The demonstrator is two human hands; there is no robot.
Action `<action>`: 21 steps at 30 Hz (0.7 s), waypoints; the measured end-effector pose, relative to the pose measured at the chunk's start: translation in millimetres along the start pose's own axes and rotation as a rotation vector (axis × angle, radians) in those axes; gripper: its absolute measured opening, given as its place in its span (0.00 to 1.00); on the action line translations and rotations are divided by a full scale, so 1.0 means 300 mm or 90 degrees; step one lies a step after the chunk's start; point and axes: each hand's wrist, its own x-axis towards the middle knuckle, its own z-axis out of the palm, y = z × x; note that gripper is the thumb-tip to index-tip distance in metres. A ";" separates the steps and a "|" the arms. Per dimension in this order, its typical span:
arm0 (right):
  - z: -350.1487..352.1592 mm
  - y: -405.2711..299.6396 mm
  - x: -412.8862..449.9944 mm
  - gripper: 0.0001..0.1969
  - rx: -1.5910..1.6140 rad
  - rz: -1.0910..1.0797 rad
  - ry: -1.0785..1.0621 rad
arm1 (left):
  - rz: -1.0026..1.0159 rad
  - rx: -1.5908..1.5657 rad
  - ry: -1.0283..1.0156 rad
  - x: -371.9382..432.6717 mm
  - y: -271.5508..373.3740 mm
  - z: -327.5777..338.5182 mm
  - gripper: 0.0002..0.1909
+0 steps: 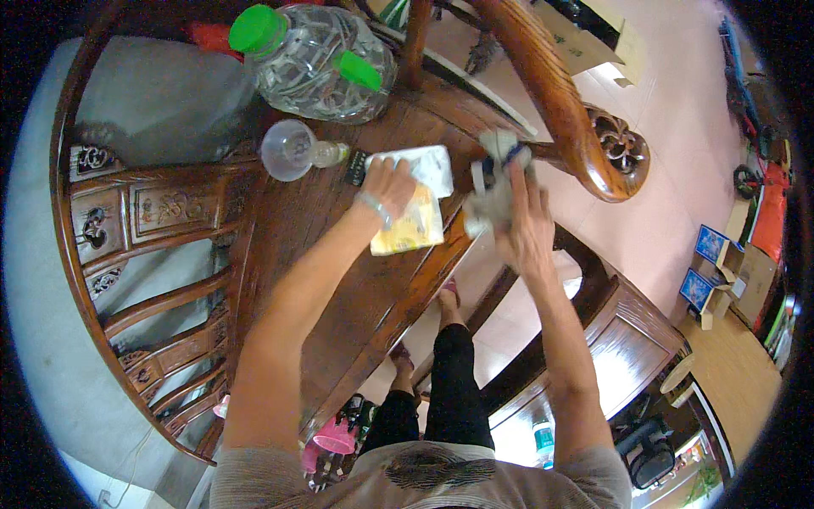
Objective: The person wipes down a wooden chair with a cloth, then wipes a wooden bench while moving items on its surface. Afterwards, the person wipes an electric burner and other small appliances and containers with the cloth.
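Observation:
My left hand (389, 188), with a pale band at its wrist, is bent over a white plastic packet (434, 167) and a yellow packet (410, 230) on the dark wooden bench seat (337, 254). Its fingertips lie at the white packet's left side; whether they grip it is hidden. At the seat's front edge my right hand (531, 226) holds a crumpled greyish cloth (493, 203), both blurred. A black remote control (356, 168) lies just left of my left hand. Beside it a clear plastic cup or funnel-shaped vessel (289, 149) lies near a small bottle (329, 153).
A large clear plastic jar with a green lid (318, 63) stands at the seat's far end. The curved wooden armrest (559, 95) rises close to my right hand. A carved backrest (168, 210) borders the left. A dark wooden table (626, 337) and cardboard boxes (712, 280) are on the right.

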 end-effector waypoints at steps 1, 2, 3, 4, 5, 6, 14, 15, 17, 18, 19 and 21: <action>0.061 0.030 0.072 0.43 -0.029 -0.029 0.040 | 0.004 0.010 0.059 -0.078 0.011 0.005 0.10; 0.172 0.082 0.140 0.43 -0.099 -0.032 0.067 | -0.006 -0.010 0.029 -0.143 0.017 -0.016 0.11; 0.243 0.130 0.189 0.43 -0.178 -0.035 0.093 | -0.014 -0.034 0.003 -0.196 0.029 -0.046 0.11; 0.272 0.108 0.223 0.43 -0.172 -0.040 0.092 | -0.015 -0.075 0.031 -0.288 0.030 -0.048 0.12; 0.301 0.049 0.255 0.41 -0.217 0.008 0.077 | -0.015 -0.114 0.058 -0.380 0.028 -0.057 0.12; 0.328 -0.005 0.272 0.39 -0.266 0.056 0.056 | -0.049 -0.154 -0.028 -0.451 0.034 -0.079 0.14; 0.440 -0.132 0.422 0.32 -0.190 -0.229 0.043 | -0.174 -0.362 -0.125 -0.670 0.149 -0.116 0.17; 0.429 -0.101 0.427 0.32 -0.189 -0.296 0.063 | -0.197 -0.379 -0.103 -0.661 0.147 -0.121 0.17; 0.359 -0.007 0.400 0.30 -0.152 -0.230 0.051 | -0.218 -0.361 -0.080 -0.618 0.133 -0.156 0.19; 0.324 0.042 0.368 0.31 -0.174 -0.187 0.080 | -0.233 -0.341 -0.060 -0.598 0.122 -0.177 0.20; 0.279 0.087 0.329 0.31 -0.231 -0.142 0.100 | -0.231 -0.346 -0.056 -0.581 0.104 -0.189 0.20; 0.294 0.100 0.198 0.31 -0.162 -0.079 0.152 | -0.276 -0.336 0.022 -0.569 0.053 -0.219 0.23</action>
